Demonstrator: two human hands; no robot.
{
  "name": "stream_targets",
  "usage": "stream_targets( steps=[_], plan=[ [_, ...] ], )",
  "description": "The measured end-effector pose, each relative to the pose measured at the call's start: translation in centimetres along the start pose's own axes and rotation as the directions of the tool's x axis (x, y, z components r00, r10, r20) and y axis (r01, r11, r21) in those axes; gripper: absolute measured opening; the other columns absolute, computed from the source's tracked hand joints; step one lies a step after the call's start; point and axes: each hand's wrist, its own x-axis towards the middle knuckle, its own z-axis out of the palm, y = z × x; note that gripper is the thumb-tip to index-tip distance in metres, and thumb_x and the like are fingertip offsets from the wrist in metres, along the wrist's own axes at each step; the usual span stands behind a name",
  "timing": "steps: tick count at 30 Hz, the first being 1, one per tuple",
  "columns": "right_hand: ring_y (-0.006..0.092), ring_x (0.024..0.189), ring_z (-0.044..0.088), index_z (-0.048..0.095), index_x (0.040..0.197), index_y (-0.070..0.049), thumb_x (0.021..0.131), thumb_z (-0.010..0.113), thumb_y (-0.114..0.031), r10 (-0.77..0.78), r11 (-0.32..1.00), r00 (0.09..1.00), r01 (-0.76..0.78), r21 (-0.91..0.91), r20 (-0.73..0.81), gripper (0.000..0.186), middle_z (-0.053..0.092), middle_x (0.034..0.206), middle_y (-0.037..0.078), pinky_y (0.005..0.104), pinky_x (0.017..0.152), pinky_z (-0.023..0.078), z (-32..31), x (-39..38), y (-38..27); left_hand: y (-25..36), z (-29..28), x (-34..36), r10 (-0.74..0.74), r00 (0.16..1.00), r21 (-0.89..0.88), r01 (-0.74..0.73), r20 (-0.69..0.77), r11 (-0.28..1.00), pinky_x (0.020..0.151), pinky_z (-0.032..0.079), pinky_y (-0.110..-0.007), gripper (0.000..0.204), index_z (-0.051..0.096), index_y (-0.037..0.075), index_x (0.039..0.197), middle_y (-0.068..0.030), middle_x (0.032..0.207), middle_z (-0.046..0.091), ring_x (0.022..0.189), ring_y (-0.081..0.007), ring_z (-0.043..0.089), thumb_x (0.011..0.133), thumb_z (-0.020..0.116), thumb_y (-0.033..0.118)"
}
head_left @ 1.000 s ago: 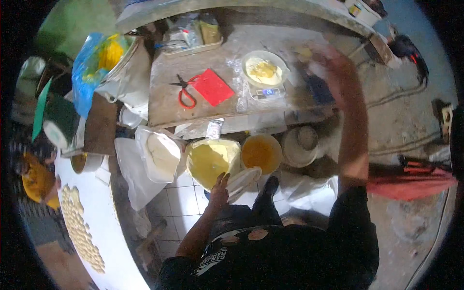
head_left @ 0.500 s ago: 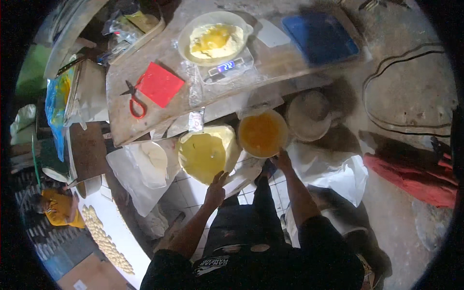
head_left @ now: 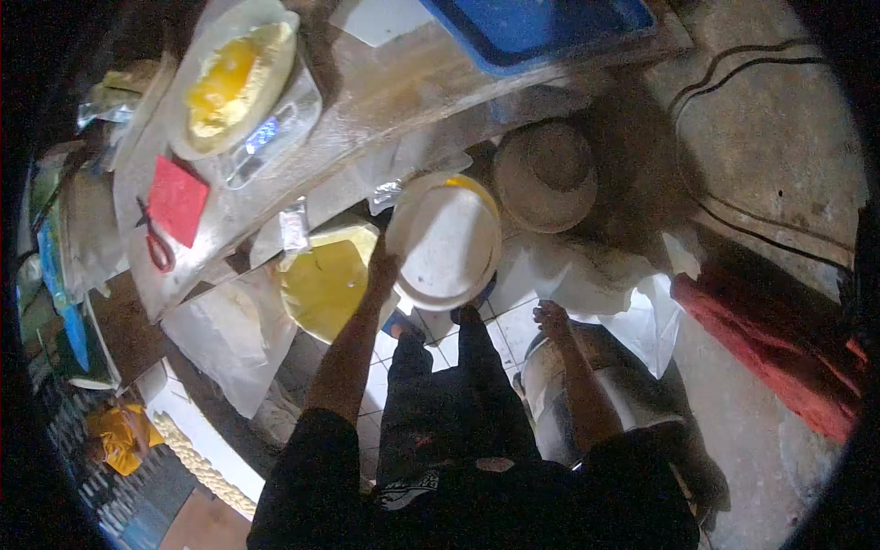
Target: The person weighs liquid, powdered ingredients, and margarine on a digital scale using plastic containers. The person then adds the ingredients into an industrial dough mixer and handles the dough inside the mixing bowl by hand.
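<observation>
A round white lid (head_left: 446, 246) lies over most of the tub that holds orange liquid, and a sliver of the orange contents (head_left: 469, 188) shows at its far edge. My left hand (head_left: 385, 269) grips the lid by its left side. To the right, my right hand (head_left: 552, 319) is off the tub, fingers loosely bent and apart with nothing seen in them. Left of my left forearm sits a lined container of yellow liquid (head_left: 321, 282), partly hidden by that arm.
On the table stands a bowl of flour and yellow mixture (head_left: 211, 128) on a scale (head_left: 240, 170). Nearby lie a red packet (head_left: 179, 202), scissors (head_left: 159, 249) and a blue tray (head_left: 550, 27). A round pale container (head_left: 545, 174) is to the right; a person in yellow (head_left: 124, 438) is far left.
My view has turned to the right. A white lid now covers most of the orange liquid, held by my left hand, which came from beside the yellow container. My right hand has left the tub's rim.
</observation>
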Motion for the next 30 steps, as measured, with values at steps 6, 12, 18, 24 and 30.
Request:
stream_targets(
  steps=[6,12,18,24,30],
  plan=[
    [0.0159,0.082,0.067,0.057,0.122,-0.008,0.088,0.068,-0.024,0.049,0.999,0.998,-0.049,0.003,-0.042,0.039,0.068,0.097,0.007,0.0298,0.062,0.054,-0.2,-1.0,2.9,-1.7,5.7,6.7,-0.306,0.931,-0.136,0.335,0.199,0.932,0.080,0.049,-0.039,0.057,0.044,0.003,0.134,-0.0185,0.116,0.057,0.105,-0.0317,0.056,0.078,0.054,0.006],
    [0.0178,0.087,0.065,0.055,0.122,-0.005,0.087,0.065,-0.030,-0.026,0.965,1.000,0.022,-0.261,-0.013,0.044,0.064,0.099,0.009,0.0268,0.064,0.052,1.9,-1.7,0.5,-2.5,7.5,6.2,0.048,0.999,0.212,-0.041,-0.026,0.976,0.114,0.026,-0.043,0.082,0.020,-0.001,0.146,-0.0295,0.148,0.026,0.138,-0.0421,0.025,0.073,0.056,0.003],
    [0.0194,0.090,0.066,0.054,0.125,-0.007,0.091,0.060,-0.027,0.062,0.978,0.997,-0.070,0.195,0.048,0.040,0.065,0.111,0.010,0.0277,0.066,0.055,0.0,-3.8,-2.4,8.9,4.0,-2.3,-0.059,0.996,0.021,0.058,0.066,0.998,0.080,0.053,-0.038,0.051,0.047,0.002,0.133,-0.0163,0.116,0.064,0.096,-0.0247,0.064,0.085,0.061,0.009],
    [0.0189,0.076,0.066,0.057,0.118,-0.005,0.088,0.064,-0.024,-0.031,0.979,0.997,0.015,0.202,0.077,0.037,0.068,0.094,0.009,0.0294,0.055,0.053,3.6,-8.4,-11.1,22.1,-11.3,-6.7,0.044,0.983,-0.287,-0.094,-0.176,0.953,0.058,0.047,-0.026,0.028,0.061,0.001,0.108,-0.0055,0.078,0.064,0.065,-0.0114,0.059,0.098,0.051,0.026],
    [0.0216,0.072,0.064,0.059,0.113,-0.009,0.089,0.059,-0.025,-0.041,0.820,0.988,-0.051,0.569,0.148,0.029,0.066,0.094,0.008,0.0304,0.051,0.049,4.2,-12.5,-12.7,32.0,-25.2,0.8,0.203,0.851,-0.432,-0.435,-0.484,0.790,0.059,0.046,-0.027,0.030,0.058,0.000,0.102,-0.0068,0.082,0.062,0.062,-0.0125,0.056,0.097,0.053,0.029]
  ],
)
